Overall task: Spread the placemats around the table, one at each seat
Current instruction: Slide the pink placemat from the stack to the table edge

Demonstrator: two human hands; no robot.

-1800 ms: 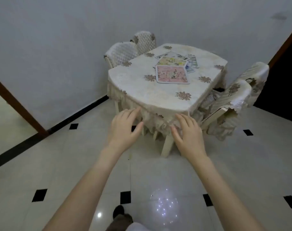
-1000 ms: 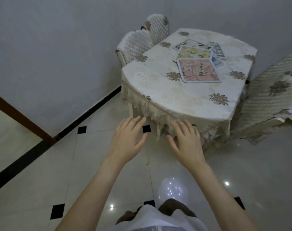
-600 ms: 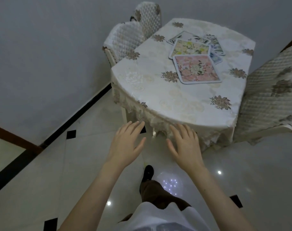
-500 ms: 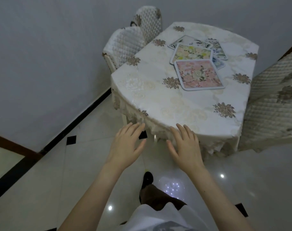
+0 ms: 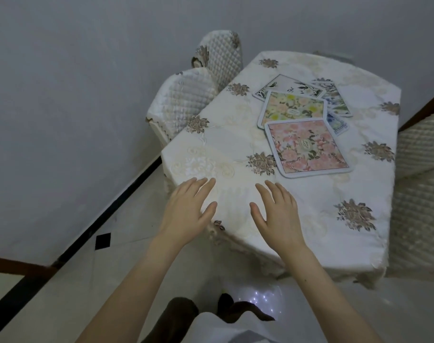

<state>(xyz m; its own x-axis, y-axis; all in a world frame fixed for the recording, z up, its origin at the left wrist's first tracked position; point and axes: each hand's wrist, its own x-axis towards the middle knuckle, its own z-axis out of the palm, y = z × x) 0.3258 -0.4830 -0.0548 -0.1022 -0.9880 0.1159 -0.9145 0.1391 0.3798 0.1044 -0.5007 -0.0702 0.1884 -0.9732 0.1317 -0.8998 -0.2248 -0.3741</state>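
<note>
Several floral placemats lie overlapped in a loose pile at the middle of the table [image 5: 235,149], which wears a cream cloth with brown flowers. A pink placemat [image 5: 307,148] is nearest me and on top. Behind it lies a yellow-green placemat [image 5: 292,108], then a white leafy placemat [image 5: 285,86] and a blue-patterned placemat [image 5: 334,100]. My left hand [image 5: 186,214] and my right hand [image 5: 278,214] hover palm-down over the table's near edge, fingers apart, holding nothing, short of the pile.
Two quilted chairs stand at the table's left side, a nearer chair [image 5: 181,105] and a farther chair [image 5: 223,58], close to the grey wall. Another quilted chair [image 5: 424,169] is at the right. The glossy tiled floor [image 5: 62,293] lies below me.
I have walked up to the table, which now fills the view. Both hands stayed spread and now reach over its near edge instead of the floor.
</note>
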